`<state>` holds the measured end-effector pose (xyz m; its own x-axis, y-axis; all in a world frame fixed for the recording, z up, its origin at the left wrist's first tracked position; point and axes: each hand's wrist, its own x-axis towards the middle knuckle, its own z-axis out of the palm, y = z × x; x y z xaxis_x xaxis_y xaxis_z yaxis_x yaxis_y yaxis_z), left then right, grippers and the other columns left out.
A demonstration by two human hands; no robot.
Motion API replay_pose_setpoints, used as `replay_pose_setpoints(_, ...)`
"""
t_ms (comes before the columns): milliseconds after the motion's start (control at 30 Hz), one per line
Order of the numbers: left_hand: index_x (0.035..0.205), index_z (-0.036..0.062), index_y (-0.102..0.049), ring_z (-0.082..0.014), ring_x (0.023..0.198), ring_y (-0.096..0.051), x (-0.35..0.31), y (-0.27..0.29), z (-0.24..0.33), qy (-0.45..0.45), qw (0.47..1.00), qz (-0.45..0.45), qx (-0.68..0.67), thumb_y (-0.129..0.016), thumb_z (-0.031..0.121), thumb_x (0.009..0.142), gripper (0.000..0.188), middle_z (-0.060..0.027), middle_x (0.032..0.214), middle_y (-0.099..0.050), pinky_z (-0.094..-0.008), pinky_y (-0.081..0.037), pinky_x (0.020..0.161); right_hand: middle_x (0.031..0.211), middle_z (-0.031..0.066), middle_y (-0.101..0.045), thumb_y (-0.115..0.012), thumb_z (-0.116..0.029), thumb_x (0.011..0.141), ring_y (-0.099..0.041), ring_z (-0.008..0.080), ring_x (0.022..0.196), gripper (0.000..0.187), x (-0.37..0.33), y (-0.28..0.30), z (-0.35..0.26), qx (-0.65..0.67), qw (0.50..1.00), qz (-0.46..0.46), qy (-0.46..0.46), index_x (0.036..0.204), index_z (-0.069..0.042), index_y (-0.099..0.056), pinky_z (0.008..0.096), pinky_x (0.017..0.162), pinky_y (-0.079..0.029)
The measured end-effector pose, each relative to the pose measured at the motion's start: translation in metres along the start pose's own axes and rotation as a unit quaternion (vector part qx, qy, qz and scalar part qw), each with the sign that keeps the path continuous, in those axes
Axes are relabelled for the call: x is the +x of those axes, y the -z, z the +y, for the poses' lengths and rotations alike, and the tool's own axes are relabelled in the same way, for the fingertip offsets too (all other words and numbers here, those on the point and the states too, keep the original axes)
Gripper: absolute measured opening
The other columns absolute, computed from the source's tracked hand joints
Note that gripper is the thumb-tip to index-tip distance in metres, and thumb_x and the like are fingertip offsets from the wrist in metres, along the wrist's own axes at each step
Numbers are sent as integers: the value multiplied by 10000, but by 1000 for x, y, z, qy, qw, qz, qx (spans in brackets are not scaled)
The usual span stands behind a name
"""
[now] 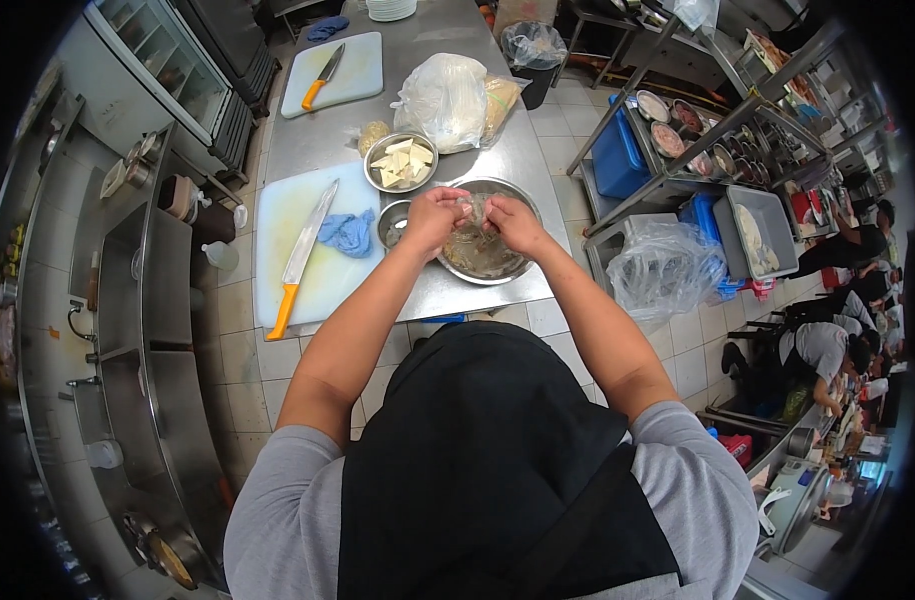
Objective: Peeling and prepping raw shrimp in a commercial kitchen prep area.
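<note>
Left hand (438,222) and right hand (515,224) meet at a translucent piece (479,207) over a steel mixing bowl (490,281)

The fingers of both hands are drawn in narrow, pinching the translucent piece between them; its exact kind is too small to tell. It is above the far part of the mixing bowl, which holds murky brownish contents. Just left of that bowl is a small metal bowl (390,221), partly behind the left forearm; beyond it, a metal bowl of pale cut pieces (403,187). Farther left, a white cutting board (281,225) bears an orange-handled chef's knife (309,240) and a crumpled blue cloth (348,233). Past the bowls, a bulging white plastic bag (444,100) stands on the steel table (448,30).
</note>
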<state>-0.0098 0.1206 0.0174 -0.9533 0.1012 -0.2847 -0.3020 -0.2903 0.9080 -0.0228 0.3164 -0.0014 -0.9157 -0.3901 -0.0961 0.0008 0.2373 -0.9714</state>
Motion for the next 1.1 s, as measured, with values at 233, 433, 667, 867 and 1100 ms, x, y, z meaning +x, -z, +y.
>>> replay_pose_setpoints(233, 1159, -5, -655, -102, 761, -631, -1, 3, 8, -12, 999, -10, 34, -696, -46, 905, 261, -63, 910, -709, -231, -505, 672, 846, 61, -663, -503, -235, 1062, -612, 155, 786, 293, 1, -2, -2, -38, 999, 13, 34, 934, -12, -644, 334, 763, -494)
replay_pose_setpoints(433, 1166, -6, -653, -116, 806, -654, 1, 0, 11, -2, 1000, -27, 11, -681, -22, 933, 235, -70, 948, -703, -243, -541, 722, 864, 99, -685, -526, -225, 1046, -648, 195, 793, 285, 4, 0, 2, -24, 998, 21, 54, 953, 13, -651, 355, 757, -502)
replay_pose_setpoints(667, 1202, -18, -651, -129, 854, -676, 2, 13, 16, 33, 998, -27, 44, -633, 4, 976, 228, -87, 1009, -701, -244, -569, 782, 796, 116, -697, -577, -187, 1007, -665, 229, 735, 247, -1, 10, -12, -155, 986, 38, 41, 890, 6, -678, 359, 725, -519)
replay_pose_setpoints(867, 1108, -15, -664, -139, 841, -691, 8, 27, 24, 19, 997, 12, 73, -658, 40, 964, 154, -83, 948, -700, -233, -554, 709, 862, 115, -712, -634, -219, 946, -664, 286, 870, 204, -19, 15, -6, -390, 915, 69, 79, 935, -46, -743, 413, 829, -509)
replay_pose_setpoints(1100, 1022, 19, -634, -109, 747, -637, 7, 13, 10, 71, 991, 63, 93, -668, 86, 957, 100, -53, 870, -673, -230, -498, 625, 1048, 176, -704, -638, -86, 837, -632, 371, 1005, 231, -12, 4, -30, -483, 870, 85, 49, 1023, -69, -773, 473, 935, -484)
